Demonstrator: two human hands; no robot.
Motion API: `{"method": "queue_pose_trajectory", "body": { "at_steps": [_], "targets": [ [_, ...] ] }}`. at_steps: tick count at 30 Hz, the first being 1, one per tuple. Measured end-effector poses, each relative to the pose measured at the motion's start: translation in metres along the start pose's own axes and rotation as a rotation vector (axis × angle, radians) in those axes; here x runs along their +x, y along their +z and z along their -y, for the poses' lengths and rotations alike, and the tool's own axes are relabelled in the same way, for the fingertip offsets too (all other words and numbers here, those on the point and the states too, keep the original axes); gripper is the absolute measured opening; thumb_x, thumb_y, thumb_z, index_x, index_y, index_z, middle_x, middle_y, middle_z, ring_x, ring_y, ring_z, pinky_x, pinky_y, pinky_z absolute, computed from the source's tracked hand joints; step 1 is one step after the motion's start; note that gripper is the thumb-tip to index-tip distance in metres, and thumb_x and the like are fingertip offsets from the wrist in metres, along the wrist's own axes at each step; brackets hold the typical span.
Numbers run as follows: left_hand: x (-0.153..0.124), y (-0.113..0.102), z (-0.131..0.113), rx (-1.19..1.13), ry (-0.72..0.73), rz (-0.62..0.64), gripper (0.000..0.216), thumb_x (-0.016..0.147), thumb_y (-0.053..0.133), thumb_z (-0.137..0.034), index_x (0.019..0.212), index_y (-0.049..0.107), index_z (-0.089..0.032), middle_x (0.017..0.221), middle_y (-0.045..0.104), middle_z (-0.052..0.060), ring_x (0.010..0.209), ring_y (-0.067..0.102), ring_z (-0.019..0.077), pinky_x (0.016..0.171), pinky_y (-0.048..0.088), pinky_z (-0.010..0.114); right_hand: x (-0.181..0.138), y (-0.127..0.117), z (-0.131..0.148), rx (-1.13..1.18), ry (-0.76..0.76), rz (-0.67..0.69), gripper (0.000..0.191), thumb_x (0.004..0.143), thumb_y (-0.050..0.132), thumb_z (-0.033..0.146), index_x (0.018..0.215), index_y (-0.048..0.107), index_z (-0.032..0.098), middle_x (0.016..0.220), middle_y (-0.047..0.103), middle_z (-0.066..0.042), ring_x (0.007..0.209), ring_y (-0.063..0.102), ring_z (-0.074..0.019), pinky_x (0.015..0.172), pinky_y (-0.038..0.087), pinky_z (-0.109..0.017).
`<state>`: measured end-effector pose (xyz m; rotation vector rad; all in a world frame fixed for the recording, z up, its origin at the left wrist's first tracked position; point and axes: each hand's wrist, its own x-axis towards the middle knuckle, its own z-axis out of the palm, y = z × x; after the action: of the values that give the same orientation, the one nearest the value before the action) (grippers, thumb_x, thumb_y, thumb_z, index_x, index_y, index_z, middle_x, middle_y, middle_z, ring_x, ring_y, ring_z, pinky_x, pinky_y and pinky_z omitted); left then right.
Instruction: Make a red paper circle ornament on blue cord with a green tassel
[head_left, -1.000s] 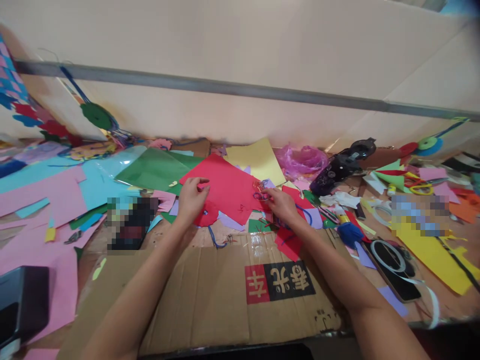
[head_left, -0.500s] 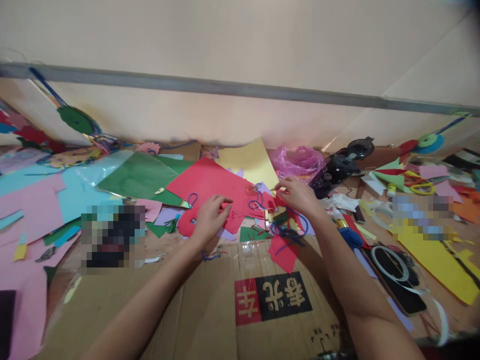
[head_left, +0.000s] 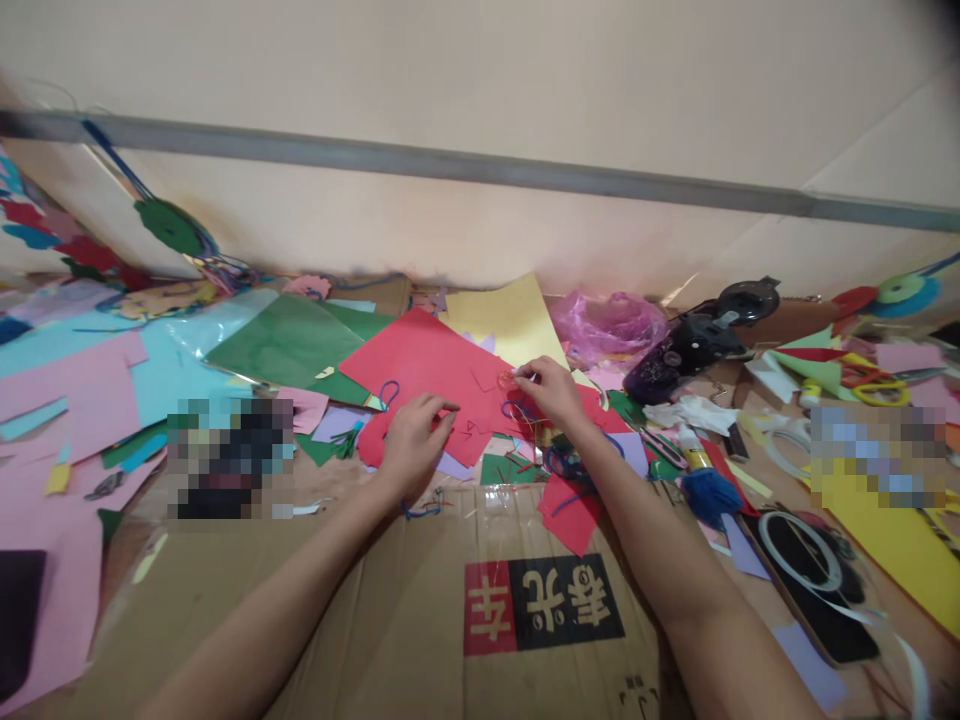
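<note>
well, the right hand [head_left: 553,392] nearly pinches over red paper [head_left: 427,355] — whether on anything, i can't tell. the left hand [head_left: 412,445] has empty, half-parted fingers [head_left: 433,403].

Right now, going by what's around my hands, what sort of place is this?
Probably a craft workspace: a large red sheet lies among other coloured papers, with yellow-handled scissors and what looks like a roll of white tape off to the right.
</note>
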<state>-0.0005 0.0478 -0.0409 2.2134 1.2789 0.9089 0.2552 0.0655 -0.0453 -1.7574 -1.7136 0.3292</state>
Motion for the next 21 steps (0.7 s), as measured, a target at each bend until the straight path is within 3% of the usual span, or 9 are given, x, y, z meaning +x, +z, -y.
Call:
{"method": "queue_pose_trajectory", "body": {
  "at_steps": [5, 10, 15, 18, 21],
  "targets": [
    [-0.002, 0.000, -0.002, 0.012, 0.000, 0.005, 0.021, 0.093, 0.049, -0.024, 0.097, 0.069, -0.019, 0.097, 0.070, 0.006, 0.093, 0.064, 0.0213, 0.084, 0.047, 0.034, 0.000, -0.008, -0.013, 0.129, -0.024, 0.019, 0.009, 0.082, 0.065, 0.021, 0.087, 0.073, 0.020, 0.092, 0.071, -0.004, 0.084, 0.063, -0.0173, 0.079, 0.047, -0.030],
    [-0.005, 0.002, -0.006, 0.032, 0.031, 0.047, 0.022, 0.093, 0.049, -0.025, 0.098, 0.069, -0.020, 0.100, 0.071, 0.006, 0.095, 0.064, 0.0214, 0.086, 0.046, 0.035, -0.001, -0.018, -0.005, 0.114, -0.046, 0.169, 0.013, 0.083, 0.064, 0.017, 0.091, 0.074, 0.021, 0.097, 0.073, -0.004, 0.086, 0.064, -0.0171, 0.078, 0.046, -0.028],
    [-0.007, 0.006, -0.008, 0.071, 0.049, 0.079, 0.022, 0.093, 0.049, -0.025, 0.098, 0.070, -0.020, 0.098, 0.071, 0.006, 0.092, 0.064, 0.0219, 0.085, 0.046, 0.035, -0.020, -0.036, 0.008, -0.117, -0.090, 0.403, 0.016, 0.080, 0.069, 0.020, 0.096, 0.073, 0.021, 0.093, 0.072, -0.004, 0.083, 0.064, -0.0182, 0.067, 0.040, -0.025],
    [-0.007, 0.008, -0.008, 0.089, 0.060, 0.100, 0.022, 0.093, 0.049, -0.025, 0.099, 0.070, -0.020, 0.099, 0.072, 0.006, 0.093, 0.063, 0.0221, 0.084, 0.046, 0.035, -0.034, -0.041, 0.008, -0.274, -0.077, 0.404, 0.019, 0.078, 0.065, 0.012, 0.093, 0.073, 0.020, 0.096, 0.072, -0.006, 0.088, 0.063, -0.0194, 0.065, 0.037, -0.024],
    [-0.007, 0.009, -0.007, 0.097, 0.074, 0.123, 0.022, 0.093, 0.049, -0.026, 0.099, 0.069, -0.020, 0.099, 0.072, 0.007, 0.093, 0.064, 0.0225, 0.084, 0.045, 0.036, -0.040, -0.051, 0.003, -0.281, 0.009, 0.411, 0.023, 0.074, 0.058, 0.004, 0.082, 0.072, 0.020, 0.087, 0.073, -0.004, 0.082, 0.064, -0.0172, 0.064, 0.035, -0.023]
  ]
}}
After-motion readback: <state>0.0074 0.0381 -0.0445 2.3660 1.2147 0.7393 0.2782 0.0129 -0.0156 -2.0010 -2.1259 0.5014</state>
